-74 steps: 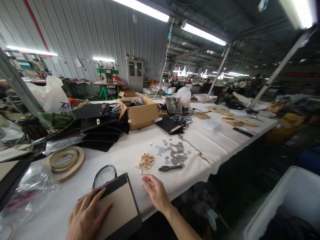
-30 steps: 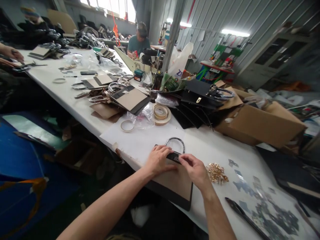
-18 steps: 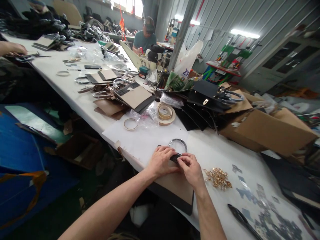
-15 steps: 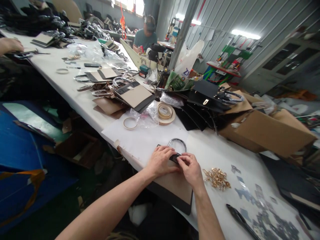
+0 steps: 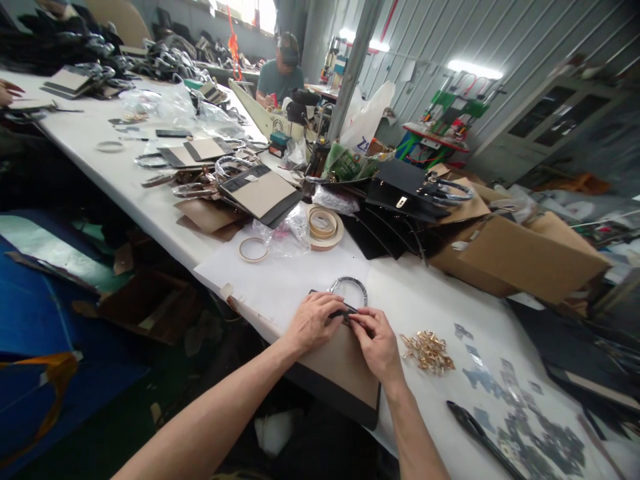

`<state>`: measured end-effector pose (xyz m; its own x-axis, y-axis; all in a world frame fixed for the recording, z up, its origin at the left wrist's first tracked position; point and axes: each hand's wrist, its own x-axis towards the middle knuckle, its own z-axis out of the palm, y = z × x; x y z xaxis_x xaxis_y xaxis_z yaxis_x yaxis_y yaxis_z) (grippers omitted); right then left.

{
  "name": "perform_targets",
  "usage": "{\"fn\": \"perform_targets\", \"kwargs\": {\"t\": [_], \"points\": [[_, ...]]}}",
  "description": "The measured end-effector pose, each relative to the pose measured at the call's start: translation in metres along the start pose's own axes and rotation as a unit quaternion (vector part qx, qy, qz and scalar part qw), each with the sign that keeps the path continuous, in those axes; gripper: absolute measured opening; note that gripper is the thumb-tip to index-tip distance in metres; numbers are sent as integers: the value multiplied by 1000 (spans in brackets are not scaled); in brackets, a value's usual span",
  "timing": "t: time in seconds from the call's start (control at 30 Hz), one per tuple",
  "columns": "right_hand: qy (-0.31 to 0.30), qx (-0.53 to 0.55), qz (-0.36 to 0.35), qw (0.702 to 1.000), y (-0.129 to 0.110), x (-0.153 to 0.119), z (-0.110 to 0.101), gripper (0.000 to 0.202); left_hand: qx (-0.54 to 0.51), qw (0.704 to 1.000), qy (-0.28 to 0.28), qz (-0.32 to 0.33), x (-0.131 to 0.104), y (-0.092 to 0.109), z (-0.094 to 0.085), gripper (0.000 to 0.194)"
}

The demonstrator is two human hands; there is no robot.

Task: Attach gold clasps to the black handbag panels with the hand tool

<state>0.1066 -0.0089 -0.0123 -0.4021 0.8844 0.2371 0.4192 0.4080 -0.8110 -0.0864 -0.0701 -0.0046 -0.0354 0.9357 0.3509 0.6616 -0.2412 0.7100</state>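
Note:
A tan and black bag panel [image 5: 345,373] lies at the near table edge, with a dark looped handle [image 5: 351,280] beyond its far side. My left hand [image 5: 316,320] rests on the panel, its fingers bent over the black strip at the panel's far edge. Close beside it on the right, my right hand [image 5: 376,339] pinches the dark edge of that strip between thumb and fingers. The fingertips hide the exact spot. Right of my hands is a pile of gold-coloured metal pieces [image 5: 429,352].
Thin metal plates [image 5: 545,433] and a black-handled tool [image 5: 480,433] lie to the right. Tape rolls [image 5: 324,227], stacked panels [image 5: 263,192], black bags [image 5: 407,190] and a cardboard box [image 5: 530,257] stand farther back. A person [image 5: 281,77] sits across; another person's hand [image 5: 9,92] is far left.
My left hand's fingers have curled more over the strip, and my right hand has shifted slightly on its edge. The whole view has moved a little; the far-left person's hand has drawn leftward.

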Motion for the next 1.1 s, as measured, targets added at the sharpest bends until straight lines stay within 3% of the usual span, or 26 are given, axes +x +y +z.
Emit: {"fn": "perform_targets", "kwargs": {"t": [0.17, 0.43, 0.7, 1.1], "points": [[6, 7, 8, 1000, 1, 0, -1, 23, -14, 1000, 21, -12, 2, -3, 4, 15], [13, -43, -73, 996, -1, -2, -2, 22, 3, 999, 38, -15, 3, -3, 9, 9], [7, -30, -58, 998, 1, -6, -2, 19, 7, 1000, 16, -17, 4, -3, 7, 10], [-5, -107, -41, 993, -8, -8, 0, 26, -47, 995, -14, -88, 21, -6, 4, 10]]}}
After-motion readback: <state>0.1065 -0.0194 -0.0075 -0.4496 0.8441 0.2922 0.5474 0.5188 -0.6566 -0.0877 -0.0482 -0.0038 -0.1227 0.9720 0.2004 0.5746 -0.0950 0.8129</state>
